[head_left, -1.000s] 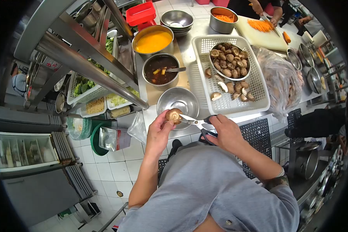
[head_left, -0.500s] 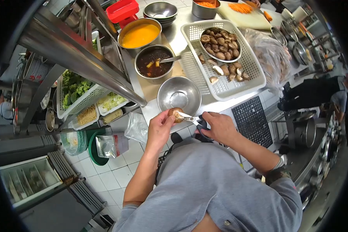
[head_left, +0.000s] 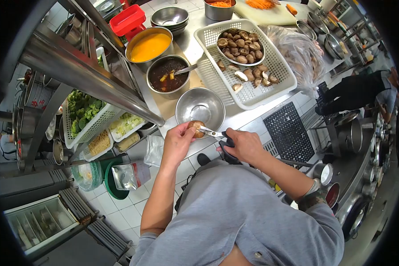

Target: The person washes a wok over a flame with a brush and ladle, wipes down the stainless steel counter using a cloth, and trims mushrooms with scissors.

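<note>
Between the thumb and fingers of my left hand (head_left: 179, 141) is a brown mushroom (head_left: 196, 127), held over the near rim of a steel bowl (head_left: 191, 111). My right hand (head_left: 244, 146) grips the black handles of a pair of scissors (head_left: 213, 132). The scissor blades reach left and touch the mushroom; whether they cut into it I cannot make out. Beyond the bowl, a white perforated basket (head_left: 284, 84) holds a bowl of whole mushrooms (head_left: 241, 46) and several loose mushroom pieces (head_left: 257, 75).
A pot of dark sauce (head_left: 168, 80) with a ladle and a pot of orange liquid (head_left: 150, 46) stand left of the basket. A thick metal post (head_left: 88, 75) slants across the left. A plastic bag (head_left: 297, 57) lies right of the basket. Another person (head_left: 359, 93) stands at far right.
The scissor blades look more closed at the mushroom than before. The view has shifted slightly, so the table things appear further left and up. Both hands keep their holds.
</note>
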Action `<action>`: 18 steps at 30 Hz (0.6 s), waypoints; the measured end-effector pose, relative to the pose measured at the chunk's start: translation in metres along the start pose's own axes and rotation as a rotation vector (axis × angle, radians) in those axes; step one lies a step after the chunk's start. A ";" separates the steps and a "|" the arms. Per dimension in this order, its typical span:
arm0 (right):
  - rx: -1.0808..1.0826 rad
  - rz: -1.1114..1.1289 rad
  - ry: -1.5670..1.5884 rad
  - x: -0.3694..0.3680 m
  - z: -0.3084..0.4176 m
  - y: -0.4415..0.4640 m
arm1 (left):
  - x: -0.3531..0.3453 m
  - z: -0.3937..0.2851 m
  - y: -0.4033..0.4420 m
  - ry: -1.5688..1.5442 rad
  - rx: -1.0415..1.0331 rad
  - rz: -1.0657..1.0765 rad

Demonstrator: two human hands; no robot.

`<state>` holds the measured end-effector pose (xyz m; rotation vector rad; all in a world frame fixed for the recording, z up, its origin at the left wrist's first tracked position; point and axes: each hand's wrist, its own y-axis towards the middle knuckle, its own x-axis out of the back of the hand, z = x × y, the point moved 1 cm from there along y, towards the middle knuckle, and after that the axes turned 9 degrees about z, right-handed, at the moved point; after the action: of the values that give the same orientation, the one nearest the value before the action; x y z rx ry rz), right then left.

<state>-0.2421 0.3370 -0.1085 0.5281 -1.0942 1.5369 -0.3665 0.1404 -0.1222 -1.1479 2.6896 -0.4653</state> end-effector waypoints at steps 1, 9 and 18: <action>-0.016 0.013 -0.003 0.000 0.000 0.002 | 0.000 -0.001 0.001 0.009 0.003 -0.009; -0.186 0.574 1.082 -0.004 -0.017 0.011 | 0.017 0.014 -0.004 -0.048 -0.004 -0.083; 0.038 0.560 0.847 0.016 -0.012 -0.008 | -0.009 -0.014 -0.005 -0.337 -0.159 -0.225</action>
<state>-0.2365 0.3555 -0.0984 -0.4424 -0.5507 1.9806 -0.3608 0.1471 -0.1067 -1.4358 2.3514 -0.0758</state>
